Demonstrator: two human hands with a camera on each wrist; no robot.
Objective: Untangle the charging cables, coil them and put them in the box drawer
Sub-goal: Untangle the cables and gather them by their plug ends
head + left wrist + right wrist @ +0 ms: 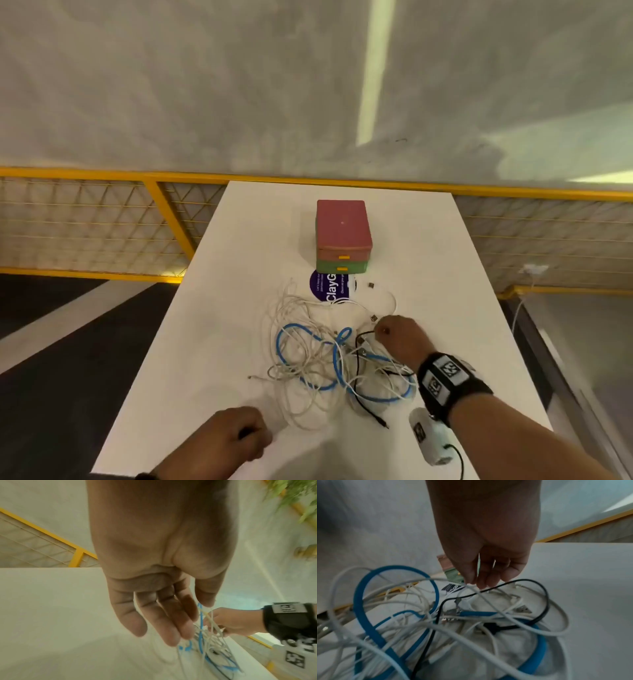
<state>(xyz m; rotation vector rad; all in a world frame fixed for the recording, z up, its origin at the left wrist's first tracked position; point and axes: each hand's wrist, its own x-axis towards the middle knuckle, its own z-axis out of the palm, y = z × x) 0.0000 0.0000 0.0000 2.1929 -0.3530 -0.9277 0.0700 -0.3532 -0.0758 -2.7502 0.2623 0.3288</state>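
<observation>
White, blue and black cables (329, 363) lie in one loose tangle on the near half of the white bench (219, 308), with thin white strands looping widest, a thick blue cable (363, 601) curling through them and a black cable (544, 601) arching over the right side. The right hand (399, 337) is down at the far right edge of the heap, fingers (481, 580) bunched together and pinching a thin white strand (436, 580) right where the black cable passes under them; a dark wristband with printed markers (445, 378) wraps that wrist. The left hand (233, 437) sits at the near edge of the bench, just beside the closest white loops. In its wrist view the fingers (164, 618) hang straight and slack, and white strands run past the thumb tip, but I cannot tell whether any are gripped. Beyond the tangle stands the small box (343, 236), pink on top and green below, each drawer front with a little yellow handle and both pushed in. A round purple sticker (329, 286) lies on the bench between box and cables, partly under both. A yellow-framed mesh railing (102, 219) runs behind the bench.
</observation>
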